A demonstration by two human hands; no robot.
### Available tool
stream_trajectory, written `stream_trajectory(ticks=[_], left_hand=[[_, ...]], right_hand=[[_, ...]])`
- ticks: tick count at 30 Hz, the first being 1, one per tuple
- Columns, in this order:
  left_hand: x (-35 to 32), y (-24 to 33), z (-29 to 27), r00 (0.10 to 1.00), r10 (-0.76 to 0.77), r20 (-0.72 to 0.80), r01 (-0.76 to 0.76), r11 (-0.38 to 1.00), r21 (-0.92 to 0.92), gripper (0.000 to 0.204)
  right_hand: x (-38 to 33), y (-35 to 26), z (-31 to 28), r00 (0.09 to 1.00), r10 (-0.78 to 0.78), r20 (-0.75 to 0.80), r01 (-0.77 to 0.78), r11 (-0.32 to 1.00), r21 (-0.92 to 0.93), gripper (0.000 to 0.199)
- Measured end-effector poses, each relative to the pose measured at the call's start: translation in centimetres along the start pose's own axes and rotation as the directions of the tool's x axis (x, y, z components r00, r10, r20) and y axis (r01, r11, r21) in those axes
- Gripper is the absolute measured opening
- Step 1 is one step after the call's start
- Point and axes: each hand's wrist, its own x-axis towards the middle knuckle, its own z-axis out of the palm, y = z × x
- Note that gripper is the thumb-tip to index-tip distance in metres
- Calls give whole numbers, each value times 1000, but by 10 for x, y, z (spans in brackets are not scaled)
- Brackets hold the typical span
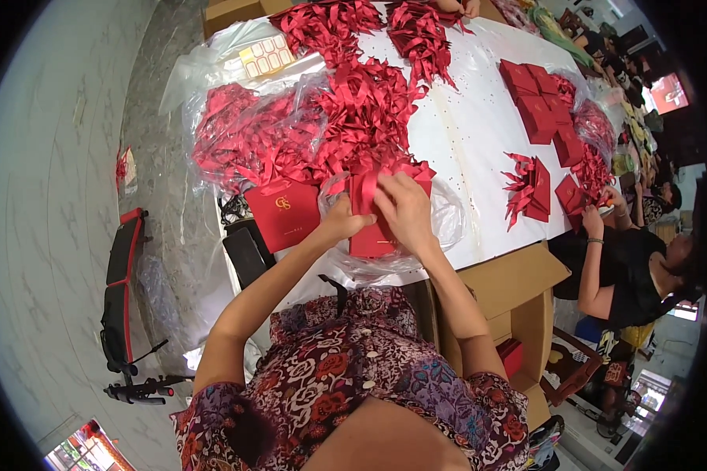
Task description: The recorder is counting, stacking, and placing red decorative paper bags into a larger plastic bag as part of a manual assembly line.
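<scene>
A red paper gift bag (373, 246) lies before me on clear plastic at the near edge of the white table. Across its upper part runs a red ribbon (368, 190). My left hand (344, 222) is closed at the ribbon's left side, thumb pointing right over the bag. From the right, my right hand (404, 206) pinches the ribbon with bent fingers. Another red gift bag (284, 216) with a gold emblem lies flat just left of my left hand. Beyond both hands spreads a heap of red ribboned bags (369, 106).
Clear plastic (294, 118) covers bags at the left, near a label sheet (267, 56). Stacked red boxes (536, 110) stand at the right, where a co-worker (636, 267) handles red pieces. An open cardboard box (518, 275) is by my right arm. A black case (247, 255) sits at the left.
</scene>
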Motion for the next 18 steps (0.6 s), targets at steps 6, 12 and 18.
stream_trajectory(ticks=[6, 12, 18], left_hand=[[-7, 22, 6, 999, -48, 18, 49, 995, -82, 55], [0, -3, 0, 988, 143, -61, -132, 977, 167, 65], [-13, 49, -4, 951, 295, 91, -259, 601, 756, 66]], right_hand=[[4, -9, -12, 961, 267, -68, -258, 959, 119, 43], [-22, -1, 9, 991, 60, 120, -45, 992, -121, 53], [-34, 20, 24, 995, 70, 72, -55, 979, -197, 55]])
